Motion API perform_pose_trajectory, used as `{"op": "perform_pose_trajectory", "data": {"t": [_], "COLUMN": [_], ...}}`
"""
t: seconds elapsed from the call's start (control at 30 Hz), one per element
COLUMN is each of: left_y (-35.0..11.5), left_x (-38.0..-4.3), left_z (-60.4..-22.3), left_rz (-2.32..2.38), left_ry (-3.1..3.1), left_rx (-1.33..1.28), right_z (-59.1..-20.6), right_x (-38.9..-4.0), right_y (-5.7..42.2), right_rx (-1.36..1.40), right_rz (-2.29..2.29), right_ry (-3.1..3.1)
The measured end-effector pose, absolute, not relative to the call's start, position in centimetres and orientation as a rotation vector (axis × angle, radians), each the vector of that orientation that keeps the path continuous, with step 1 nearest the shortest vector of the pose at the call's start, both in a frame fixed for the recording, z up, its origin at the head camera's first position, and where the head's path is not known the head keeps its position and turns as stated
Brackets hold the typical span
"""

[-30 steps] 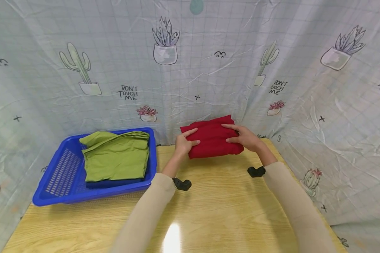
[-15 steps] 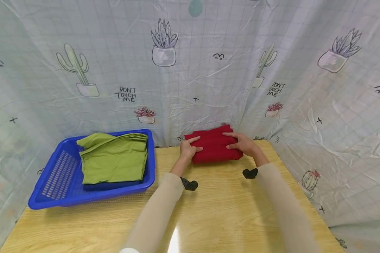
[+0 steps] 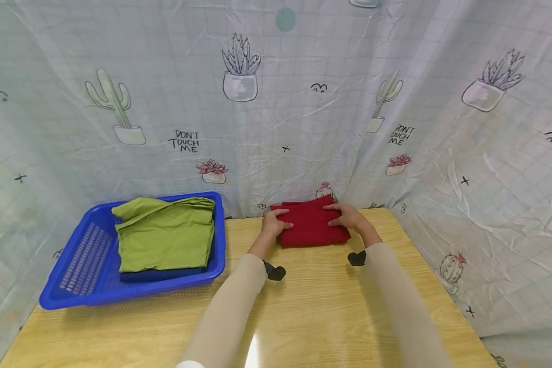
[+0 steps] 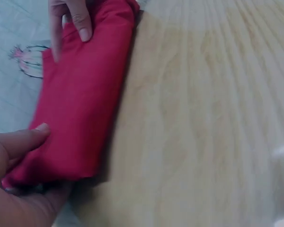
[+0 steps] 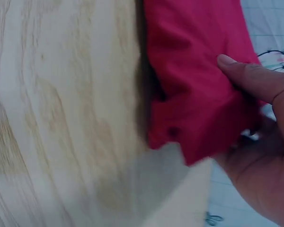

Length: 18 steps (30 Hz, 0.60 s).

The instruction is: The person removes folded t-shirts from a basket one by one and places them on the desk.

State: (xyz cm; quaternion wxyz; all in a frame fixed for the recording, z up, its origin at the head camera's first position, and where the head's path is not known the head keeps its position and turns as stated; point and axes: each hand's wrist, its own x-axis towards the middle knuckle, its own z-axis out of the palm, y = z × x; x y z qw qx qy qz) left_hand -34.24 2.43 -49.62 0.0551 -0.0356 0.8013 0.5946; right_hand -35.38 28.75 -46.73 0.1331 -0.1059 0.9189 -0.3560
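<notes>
A folded red cloth [image 3: 309,227] lies low at the far edge of the table, against the curtain. At its left end my left hand [image 3: 271,226] grips it; in the left wrist view the thumb rests on top of the cloth [image 4: 80,104] with the other fingers tucked below. My right hand [image 3: 350,219] holds the opposite end, and the right wrist view shows its thumb [image 5: 255,80] on the upper face and fingers partly hidden underneath. A loose corner of the cloth [image 5: 203,135] hangs out near those fingers.
To the left stands a blue plastic basket [image 3: 80,301] with a folded green cloth [image 3: 165,240] over something dark blue [image 3: 161,275]. A patterned curtain [image 3: 285,117] closes off the back and sides of the wooden table [image 3: 322,312].
Both hands have brought the red cloth down towards the table, and it now lies flatter. The grip at each end is kept. The view has tilted slightly.
</notes>
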Motion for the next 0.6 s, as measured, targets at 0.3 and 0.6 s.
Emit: {"op": "perform_pose_trajectory", "data": {"t": [0.3,0.6], "left_y": [-1.4,-11.1], "left_x": [-32.6,-28.7], "left_z": [-42.0,-36.4], "left_rz": [1.551,1.366], "left_ry": [2.654,2.83], "left_rx": [0.223,0.348], "right_z": [-42.4,-40.1], "right_x": [-33.4,-30.5], "right_y": [26.6,19.2], "right_rx": [-0.502,-0.737], "right_rz": [-0.764,-0.837], "right_ry": [2.936,2.859]}}
